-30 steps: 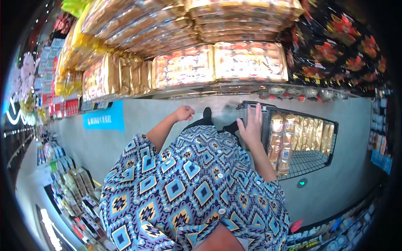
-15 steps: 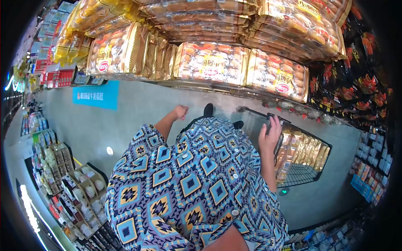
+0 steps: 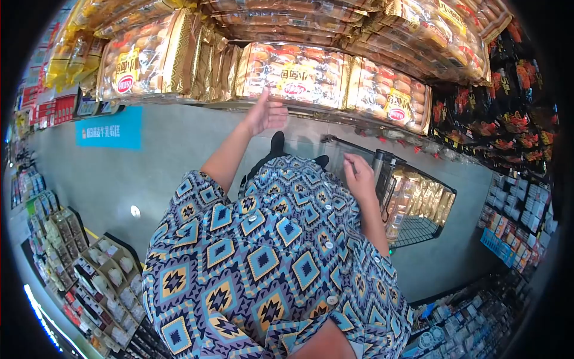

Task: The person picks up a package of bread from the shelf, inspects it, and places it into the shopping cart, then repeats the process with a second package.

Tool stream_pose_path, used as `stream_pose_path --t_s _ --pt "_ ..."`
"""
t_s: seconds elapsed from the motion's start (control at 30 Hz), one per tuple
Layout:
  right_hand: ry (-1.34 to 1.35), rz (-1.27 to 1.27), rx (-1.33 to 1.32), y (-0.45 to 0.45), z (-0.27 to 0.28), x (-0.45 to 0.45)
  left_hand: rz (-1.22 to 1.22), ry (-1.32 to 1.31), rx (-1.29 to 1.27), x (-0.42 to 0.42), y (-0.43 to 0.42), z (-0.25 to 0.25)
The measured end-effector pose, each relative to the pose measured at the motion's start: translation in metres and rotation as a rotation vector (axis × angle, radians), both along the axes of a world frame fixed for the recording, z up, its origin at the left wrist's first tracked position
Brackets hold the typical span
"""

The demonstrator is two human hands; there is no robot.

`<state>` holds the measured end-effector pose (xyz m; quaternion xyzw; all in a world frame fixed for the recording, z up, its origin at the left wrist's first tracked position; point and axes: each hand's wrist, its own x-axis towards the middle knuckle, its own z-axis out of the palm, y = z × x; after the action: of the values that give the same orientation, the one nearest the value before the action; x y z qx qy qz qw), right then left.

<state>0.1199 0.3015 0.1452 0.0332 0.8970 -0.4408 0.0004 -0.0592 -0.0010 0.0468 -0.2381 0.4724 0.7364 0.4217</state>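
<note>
Bright glare on gold packs [image 3: 293,73], twelve o'clock; light strip [image 3: 39,317] glowing, eight o'clock; edges bowed, corners black.

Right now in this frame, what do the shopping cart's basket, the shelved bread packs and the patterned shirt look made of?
Shopping cart's basket: probably dark coated metal wire, from its thin open grid; plastic possible. Bread packs: glossy, clear plastic film with gold ends, since the contents show through under bright glare. Patterned shirt: likely matte woven cloth, given its soft folds.
</note>
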Motion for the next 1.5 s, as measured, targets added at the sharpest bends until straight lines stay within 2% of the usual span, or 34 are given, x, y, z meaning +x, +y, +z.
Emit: stream_pose_path --t_s 0.13,0.2,0.37,0.57,0.63,0.73,0.8,0.87,0.93,1.0,1.03,1.1,1.13,1.2,1.23,1.4,1.47,1.5 --pt "-0.033 -0.009 0.029 0.001 0.002 0.006 -0.054 -0.035 -0.086 -0.015 -0.013 -0.01" --pt "-0.053 -0.025 0.02 -0.002 0.004 0.009 -0.043 -0.04 -0.211 -0.017 -0.013 -0.013" --pt "-0.099 -0.046 0.021 -0.004 0.008 0.016 0.094 -0.001 -0.146 -0.008 -0.001 -0.018" --pt "-0.145 -0.035 0.031 -0.004 0.003 0.02 0.143 -0.033 -0.077 -0.01 0.003 -0.031" --pt "-0.113 -0.018 0.029 -0.006 0.0 0.012 0.158 0.015 -0.109 -0.011 0.006 -0.009" --pt "-0.094 0.035 -0.009 0.008 -0.001 -0.001 -0.074 0.066 -0.082 -0.01 0.007 -0.014" --pt "-0.051 -0.042 -0.089 0.027 -0.006 -0.004 -0.21 0.064 -0.086 0.009 0.0 -0.028" --pt "-0.003 -0.262 -0.061 0.052 0.009 -0.013 -0.322 0.012 -0.202 0.044 -0.011 -0.061" --pt "0.17 -0.399 -0.109 0.085 0.014 -0.039 -0.299 -0.06 -0.277 0.066 -0.038 -0.106" --pt "0.133 -0.645 -0.496 0.113 0.0 -0.063 -0.275 -0.154 -0.422 0.081 -0.06 -0.131" --pt "0.138 -0.645 -0.499 0.129 -0.013 -0.073 -0.286 -0.185 -0.487 0.087 -0.069 -0.134" --pt "-0.156 -0.847 -1.047 0.157 -0.045 -0.088 -0.346 -0.163 -0.573 0.096 -0.083 -0.13" --pt "-0.156 -0.845 -1.049 0.159 -0.055 -0.093 -0.407 -0.148 -0.658 0.101 -0.086 -0.127" --pt "-0.404 -0.934 -1.228 0.164 -0.08 -0.104 -0.424 -0.14 -0.688 0.103 -0.091 -0.121" --pt "-0.437 -0.929 -1.247 0.165 -0.097 -0.11 -0.389 -0.123 -0.695 0.105 -0.095 -0.121" --pt "-0.395 -0.969 -1.303 0.155 -0.117 -0.127 -0.284 -0.082 -0.669 0.106 -0.099 -0.113" --pt "-0.432 -1.117 -1.376 0.155 -0.125 -0.129 -0.282 -0.064 -0.649 0.105 -0.093 -0.109" --pt "-0.428 -1.114 -1.378 0.155 -0.127 -0.13 -0.281 -0.059 -0.649 0.104 -0.089 -0.108"
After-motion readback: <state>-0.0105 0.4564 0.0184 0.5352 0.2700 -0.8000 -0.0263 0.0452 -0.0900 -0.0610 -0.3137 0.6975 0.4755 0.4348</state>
